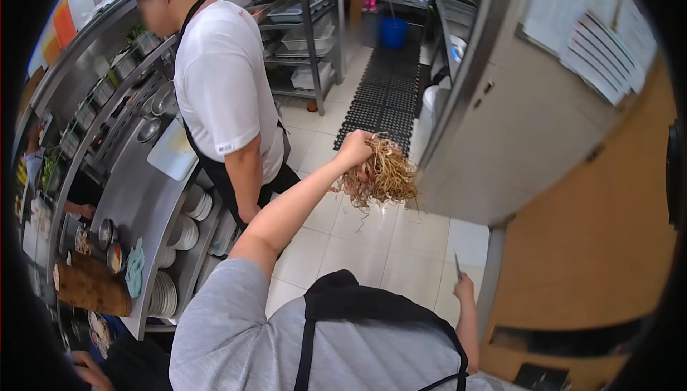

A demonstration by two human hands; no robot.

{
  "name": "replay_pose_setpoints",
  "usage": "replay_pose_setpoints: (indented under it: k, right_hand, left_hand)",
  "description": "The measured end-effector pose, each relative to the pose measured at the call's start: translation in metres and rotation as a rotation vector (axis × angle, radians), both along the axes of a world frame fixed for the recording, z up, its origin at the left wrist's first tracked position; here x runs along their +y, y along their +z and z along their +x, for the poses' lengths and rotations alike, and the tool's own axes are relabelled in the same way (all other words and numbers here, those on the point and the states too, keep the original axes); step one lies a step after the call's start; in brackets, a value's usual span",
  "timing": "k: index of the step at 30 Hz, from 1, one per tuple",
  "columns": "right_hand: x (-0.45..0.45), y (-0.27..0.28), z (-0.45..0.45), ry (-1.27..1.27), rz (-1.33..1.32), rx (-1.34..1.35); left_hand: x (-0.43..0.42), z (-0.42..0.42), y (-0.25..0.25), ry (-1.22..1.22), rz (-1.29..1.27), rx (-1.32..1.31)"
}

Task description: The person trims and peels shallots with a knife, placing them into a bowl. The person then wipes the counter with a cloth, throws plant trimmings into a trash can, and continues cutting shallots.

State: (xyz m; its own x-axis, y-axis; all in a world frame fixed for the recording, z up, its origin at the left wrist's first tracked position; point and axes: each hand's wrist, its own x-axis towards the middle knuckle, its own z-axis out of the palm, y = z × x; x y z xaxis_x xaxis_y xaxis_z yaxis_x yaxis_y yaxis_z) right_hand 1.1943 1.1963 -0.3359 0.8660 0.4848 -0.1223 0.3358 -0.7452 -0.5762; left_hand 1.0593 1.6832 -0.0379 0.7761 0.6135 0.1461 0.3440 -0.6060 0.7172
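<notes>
My left hand (pixel 356 149) is stretched out forward at the end of a raised arm. Its fingers are closed around a bunch of stringy brown roots (pixel 385 175), which hangs in the air over the tiled floor. Low at the right side, my right hand (pixel 464 288) grips a knife (pixel 458 266), its narrow blade pointing up and away from me. The knife's handle is hidden inside the fist. A grey shirt and a black apron (pixel 379 305) cover my body.
A co-worker in a white shirt (pixel 222 76) stands close on the left, beside a steel counter (pixel 132 176) with plates, bowls and a cutting board. Another person's hand (pixel 89 373) shows at lower left. A metal door (pixel 501 140) is at right; a black mat (pixel 376 98) lies ahead.
</notes>
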Motion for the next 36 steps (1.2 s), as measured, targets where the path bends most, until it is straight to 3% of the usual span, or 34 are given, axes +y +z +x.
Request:
replay_pose_setpoints:
  k: [2, 3, 7, 10, 18, 20, 26, 28, 30, 32, 34, 36]
  right_hand:
    - [0.126, 0.081, 0.028, 0.045, 0.015, 0.312]
    - [0.178, 0.104, 0.043, 0.136, 0.003, 0.34]
    - [0.332, 0.139, 0.083, 0.365, 0.052, 0.306]
    - [0.404, 0.14, 0.116, 0.377, 0.088, 0.319]
    - [0.498, 0.114, 0.202, 0.3, 0.132, 0.356]
    - [0.523, 0.1, 0.229, 0.291, 0.131, 0.351]
    - [0.617, 0.093, 0.301, 0.335, -0.012, 0.342]
    - [0.646, 0.064, 0.332, 0.569, 0.006, 0.034]
    - [0.68, 0.078, 0.341, 0.556, -0.042, 0.118]
    - [0.721, 0.115, 0.337, 0.525, -0.081, 0.2]
    - [0.751, 0.154, 0.323, 0.387, -0.169, 0.413]
    - [0.761, 0.136, 0.333, 0.425, -0.207, 0.378]
  left_hand:
    - [0.041, 0.02, -0.003, 0.106, -0.046, -0.032]
    - [0.067, 0.033, -0.01, 0.135, -0.073, -0.046]
    - [0.167, 0.076, -0.03, 0.237, -0.052, -0.135]
    - [0.242, 0.111, -0.042, 0.326, -0.066, -0.193]
    - [0.421, 0.183, -0.07, 0.552, -0.026, -0.34]
    - [0.461, 0.186, -0.076, 0.652, -0.132, -0.394]
    - [0.556, 0.181, -0.101, 0.977, -0.082, -0.377]
    - [0.58, 0.17, -0.106, 1.081, -0.111, -0.385]
    - [0.612, 0.151, -0.12, 1.237, -0.009, -0.465]
    - [0.643, 0.128, -0.125, 1.383, 0.022, -0.382]
    - [0.688, 0.087, -0.157, 1.457, 0.048, -0.409]
    - [0.711, 0.06, -0.154, 1.619, -0.013, -0.34]
